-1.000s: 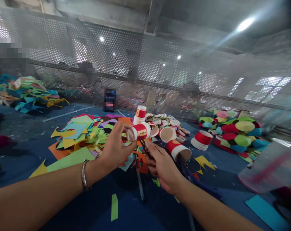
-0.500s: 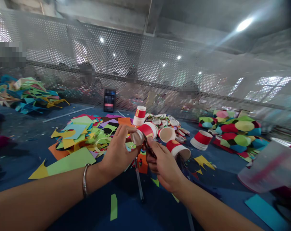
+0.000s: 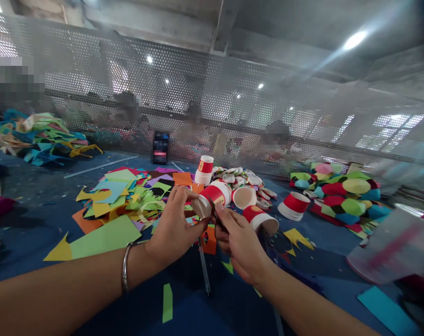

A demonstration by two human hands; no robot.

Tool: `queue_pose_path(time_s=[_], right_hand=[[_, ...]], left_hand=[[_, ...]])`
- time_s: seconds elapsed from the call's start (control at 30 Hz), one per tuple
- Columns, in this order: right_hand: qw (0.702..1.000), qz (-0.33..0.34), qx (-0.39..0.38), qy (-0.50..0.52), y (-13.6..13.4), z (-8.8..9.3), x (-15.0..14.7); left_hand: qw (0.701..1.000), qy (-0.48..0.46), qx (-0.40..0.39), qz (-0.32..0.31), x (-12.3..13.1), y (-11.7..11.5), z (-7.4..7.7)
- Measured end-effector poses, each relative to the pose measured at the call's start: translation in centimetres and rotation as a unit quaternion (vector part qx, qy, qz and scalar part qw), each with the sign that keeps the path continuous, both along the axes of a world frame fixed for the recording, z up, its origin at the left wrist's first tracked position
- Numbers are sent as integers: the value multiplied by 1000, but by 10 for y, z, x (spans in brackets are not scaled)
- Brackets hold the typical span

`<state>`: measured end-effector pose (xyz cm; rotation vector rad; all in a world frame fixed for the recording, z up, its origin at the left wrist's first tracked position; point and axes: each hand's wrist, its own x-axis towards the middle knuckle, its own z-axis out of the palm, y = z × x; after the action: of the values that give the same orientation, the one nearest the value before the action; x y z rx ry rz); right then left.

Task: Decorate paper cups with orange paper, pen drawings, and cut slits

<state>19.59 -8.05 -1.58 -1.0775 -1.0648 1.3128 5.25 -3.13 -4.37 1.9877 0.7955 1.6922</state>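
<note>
My left hand [image 3: 179, 217], with a silver bangle at its wrist, pinches a round white paper-cup bottom [image 3: 201, 206] between thumb and fingers. My right hand [image 3: 238, 240] is closed round a pair of dark scissors [image 3: 214, 208], whose blades meet the edge of the cup bottom. Most of the scissors' handles are hidden in the fist. Just behind lies a red and white paper cup [image 3: 217, 192]. An open cup [image 3: 244, 198] and a tipped cup [image 3: 261, 219] are close to the right hand.
Coloured paper scraps [image 3: 109, 191] spread left of the hands. Cup bottoms [image 3: 238, 176] lie heaped behind the cups. Another stack of cups [image 3: 203, 171] stands upright near a phone [image 3: 160, 147]. Patchwork paper balls [image 3: 348, 196] and a translucent bucket [image 3: 390, 247] are at the right.
Both hands stay together at the cup bottom, and the scissors have shifted only slightly along its edge. The whole view has moved a little; the things on the table stay put.
</note>
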Motion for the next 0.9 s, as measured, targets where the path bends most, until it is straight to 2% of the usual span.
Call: queue_pose_path(time_s=[0.1,0.3,0.4,0.53,0.7,0.9], right_hand=[[1000,0,1,-10,1,0,1],[1000,1,-7,-7,0,2,2],[1000,-1,-8,-5,0,4,2],[1000,2,-1,-16,0,3,1],[999,-10,5,-32,0,1,1],[999,-8,14,-38,1,1,3]], left_hand=[[999,0,-32,-7,0,1,1],[989,-44,-106,-94,1,1,4],[985,-55,-121,-110,1,1,4],[988,-44,-110,-96,1,2,4],[997,-30,-57,-49,0,4,2],[998,-20,-42,-39,0,4,0]])
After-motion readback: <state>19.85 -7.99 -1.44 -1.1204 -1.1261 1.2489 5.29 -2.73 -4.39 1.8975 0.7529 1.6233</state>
